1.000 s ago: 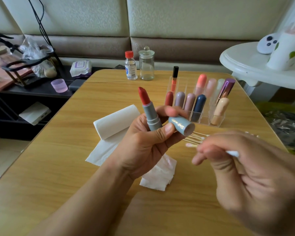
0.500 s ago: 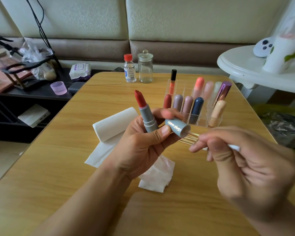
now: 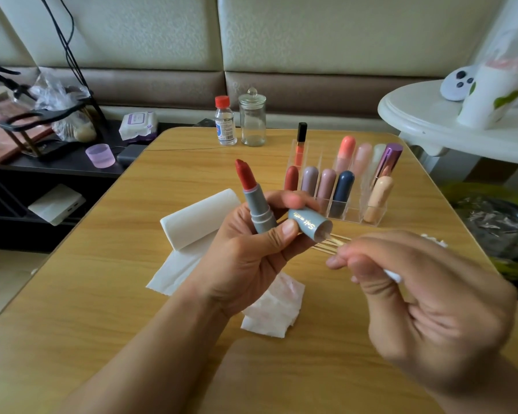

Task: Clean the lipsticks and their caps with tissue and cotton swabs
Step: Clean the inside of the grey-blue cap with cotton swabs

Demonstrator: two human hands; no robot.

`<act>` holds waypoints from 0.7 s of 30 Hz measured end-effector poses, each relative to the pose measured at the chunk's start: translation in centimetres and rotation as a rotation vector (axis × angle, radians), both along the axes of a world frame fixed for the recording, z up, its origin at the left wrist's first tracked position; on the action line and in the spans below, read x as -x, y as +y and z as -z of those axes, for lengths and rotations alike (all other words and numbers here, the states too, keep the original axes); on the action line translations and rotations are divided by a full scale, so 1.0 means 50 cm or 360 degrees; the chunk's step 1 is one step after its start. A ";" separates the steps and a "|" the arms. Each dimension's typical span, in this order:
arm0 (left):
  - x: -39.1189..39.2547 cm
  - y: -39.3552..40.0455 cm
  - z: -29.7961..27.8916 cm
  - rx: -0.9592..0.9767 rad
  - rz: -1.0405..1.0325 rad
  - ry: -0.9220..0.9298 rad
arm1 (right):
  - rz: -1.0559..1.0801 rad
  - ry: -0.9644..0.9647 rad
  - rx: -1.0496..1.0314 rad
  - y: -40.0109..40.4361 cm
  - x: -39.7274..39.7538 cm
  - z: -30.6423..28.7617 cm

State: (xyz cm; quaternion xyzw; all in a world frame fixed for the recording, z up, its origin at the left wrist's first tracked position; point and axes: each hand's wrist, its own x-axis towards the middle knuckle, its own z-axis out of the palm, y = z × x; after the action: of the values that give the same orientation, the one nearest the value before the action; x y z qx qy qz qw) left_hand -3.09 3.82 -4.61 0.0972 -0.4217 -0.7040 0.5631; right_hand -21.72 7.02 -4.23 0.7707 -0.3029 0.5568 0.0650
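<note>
Above the middle of the wooden table [image 3: 108, 294], the left hand [image 3: 245, 264] grips an open grey lipstick [image 3: 256, 204], its red bullet pointing up, and also pinches the matching grey cap [image 3: 310, 224] between thumb and fingertips, the cap's open mouth turned toward the right hand [image 3: 425, 303]. That hand's thumb and fingers are pinched on a cotton swab [image 3: 393, 275], whose white end shows behind the thumb; the front end reaches toward the cap mouth, though whether it is inside cannot be told. Loose cotton swabs [image 3: 326, 245] lie on the table just beyond the cap. Under the left wrist lie a stained folded tissue [image 3: 275, 309] and a tissue roll [image 3: 198, 219] trailing a sheet. Toward the far right corner a clear organizer [image 3: 371, 216] holds capped lipsticks upright. At the far edge stand a red-capped bottle [image 3: 225, 121] and a glass jar [image 3: 253, 121], side by side.
</note>
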 end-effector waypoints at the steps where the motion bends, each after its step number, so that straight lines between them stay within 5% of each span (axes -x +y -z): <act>1: 0.000 0.000 0.000 0.0004 -0.0013 -0.0010 | -0.0051 -0.0016 -0.0026 0.002 -0.002 0.001; 6: -0.003 -0.001 -0.004 0.0033 -0.0051 -0.0053 | -0.0316 -0.0188 -0.0215 0.003 -0.006 0.000; 14: 0.002 0.002 -0.005 -0.0049 0.0004 -0.0048 | 0.0051 0.0012 0.0060 -0.005 0.010 -0.003; 21: 0.002 0.003 -0.003 -0.0083 0.0013 -0.0081 | 0.0027 0.0083 0.0042 -0.009 -0.002 -0.004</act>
State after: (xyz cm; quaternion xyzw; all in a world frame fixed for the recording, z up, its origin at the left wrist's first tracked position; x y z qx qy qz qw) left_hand -3.21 3.98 -4.45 0.1281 -0.4178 -0.7144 0.5465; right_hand -21.61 6.57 -4.04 0.7815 -0.3001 0.5400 0.0878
